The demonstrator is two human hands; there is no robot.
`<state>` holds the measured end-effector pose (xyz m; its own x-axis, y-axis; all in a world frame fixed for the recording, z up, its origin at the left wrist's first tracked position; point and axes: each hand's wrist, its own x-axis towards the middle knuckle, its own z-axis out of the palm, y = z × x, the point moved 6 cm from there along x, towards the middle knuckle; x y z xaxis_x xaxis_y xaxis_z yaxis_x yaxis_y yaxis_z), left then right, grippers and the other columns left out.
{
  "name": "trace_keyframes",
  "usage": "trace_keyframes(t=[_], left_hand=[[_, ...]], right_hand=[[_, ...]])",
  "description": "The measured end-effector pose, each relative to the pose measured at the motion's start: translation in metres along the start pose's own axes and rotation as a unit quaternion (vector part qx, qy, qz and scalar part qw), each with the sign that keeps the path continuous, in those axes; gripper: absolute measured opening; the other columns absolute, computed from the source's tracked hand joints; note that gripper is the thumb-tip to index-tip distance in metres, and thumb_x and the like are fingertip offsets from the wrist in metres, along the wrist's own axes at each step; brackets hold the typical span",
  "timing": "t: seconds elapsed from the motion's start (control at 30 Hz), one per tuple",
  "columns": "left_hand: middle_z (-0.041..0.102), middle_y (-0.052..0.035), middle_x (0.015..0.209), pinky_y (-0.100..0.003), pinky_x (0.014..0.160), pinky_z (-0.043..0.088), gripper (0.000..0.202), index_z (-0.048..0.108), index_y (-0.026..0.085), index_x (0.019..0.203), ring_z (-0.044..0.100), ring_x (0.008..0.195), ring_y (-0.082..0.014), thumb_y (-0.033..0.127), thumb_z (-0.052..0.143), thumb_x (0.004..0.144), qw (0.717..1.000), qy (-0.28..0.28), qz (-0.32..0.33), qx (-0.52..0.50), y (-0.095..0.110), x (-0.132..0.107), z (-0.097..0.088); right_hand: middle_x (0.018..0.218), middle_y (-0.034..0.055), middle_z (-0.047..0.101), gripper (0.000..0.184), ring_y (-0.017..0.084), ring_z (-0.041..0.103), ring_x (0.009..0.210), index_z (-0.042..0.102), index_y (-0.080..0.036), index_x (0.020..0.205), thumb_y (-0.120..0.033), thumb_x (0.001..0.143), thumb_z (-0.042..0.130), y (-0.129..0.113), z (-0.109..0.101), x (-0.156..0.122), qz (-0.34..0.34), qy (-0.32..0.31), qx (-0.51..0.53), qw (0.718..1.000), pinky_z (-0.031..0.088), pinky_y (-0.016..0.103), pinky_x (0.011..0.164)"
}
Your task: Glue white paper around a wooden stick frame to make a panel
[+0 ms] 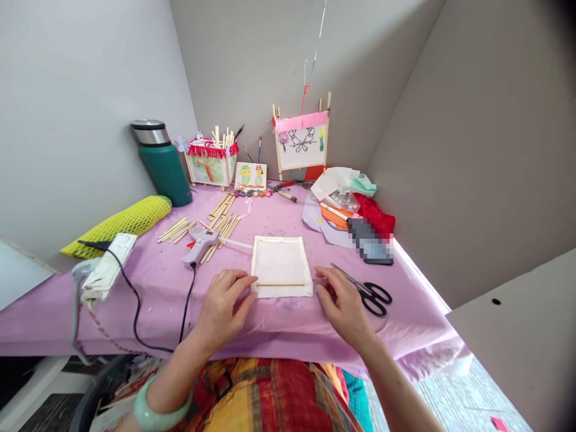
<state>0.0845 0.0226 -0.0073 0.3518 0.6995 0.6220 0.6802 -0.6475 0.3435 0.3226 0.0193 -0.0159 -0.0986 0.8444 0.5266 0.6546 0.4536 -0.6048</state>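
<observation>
A square white frame [281, 261] edged with thin wooden sticks lies flat on the purple cloth, between my two hands. One wooden stick [281, 284] runs across it close to its near edge. My left hand [227, 303] is at the frame's lower left corner, thumb and forefinger apart, their tips at its edge; I cannot tell how firmly they touch. Just off the right side, my right hand [339, 300] has its fingers loosely curved and apart, holding nothing. Black-handled scissors [371, 294] lie beside that hand, partly behind it.
A glue gun [202, 243] with a black cord lies left of the frame, by loose sticks [175, 229]. A power strip [110, 267] and green bottle [164, 165] stand further left. Behind are a decorated box [209, 165] and hanging picture [301, 144]; a phone [369, 241] lies right.
</observation>
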Motion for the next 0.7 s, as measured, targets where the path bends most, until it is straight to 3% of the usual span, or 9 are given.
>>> trace_keyframes(t=[0.1,0.17,0.37,0.7], left_hand=[[0.057,-0.0093,0.105,-0.04,0.083,0.042,0.023,0.06,0.017,0.104,0.052,0.097,-0.0235,0.021,0.061,0.082,0.999,-0.038,0.024,0.006,0.002,-0.003,0.001],[0.057,-0.0092,0.104,-0.04,0.082,0.041,0.02,0.06,0.017,0.101,0.052,0.096,-0.0237,0.02,0.061,0.081,0.998,-0.05,0.031,0.012,0.003,-0.003,0.003],[0.057,-0.0081,0.1,-0.038,0.081,0.041,0.013,0.062,0.018,0.096,0.052,0.093,-0.0211,0.017,0.055,0.086,0.998,-0.041,0.039,0.001,0.003,-0.002,0.005],[0.059,-0.0072,0.095,-0.036,0.079,0.041,0.011,0.057,0.017,0.09,0.053,0.089,-0.0189,0.011,0.047,0.089,0.999,-0.004,0.038,0.005,0.004,0.0,0.007]], right_hand=[[0.1,0.0047,0.058,0.019,0.014,0.055,0.075,0.058,-0.021,0.102,-0.013,0.086,0.051,0.001,-0.008,-0.004,-0.005,0.02,0.034,0.999,0.047,0.028,0.067],[0.103,0.0054,0.056,0.016,0.014,0.056,0.08,0.058,-0.021,0.099,-0.013,0.086,0.052,-0.002,-0.007,-0.005,-0.026,-0.005,0.036,0.999,0.048,0.028,0.069],[0.106,0.0075,0.054,0.016,0.019,0.055,0.098,0.057,-0.021,0.099,-0.012,0.087,0.051,-0.008,-0.003,-0.004,-0.066,-0.067,0.009,0.995,0.047,0.033,0.083],[0.099,0.0067,0.055,0.011,0.019,0.054,0.091,0.057,-0.021,0.093,-0.014,0.089,0.049,-0.011,0.002,-0.001,-0.087,-0.071,-0.035,0.993,0.046,0.034,0.08]])
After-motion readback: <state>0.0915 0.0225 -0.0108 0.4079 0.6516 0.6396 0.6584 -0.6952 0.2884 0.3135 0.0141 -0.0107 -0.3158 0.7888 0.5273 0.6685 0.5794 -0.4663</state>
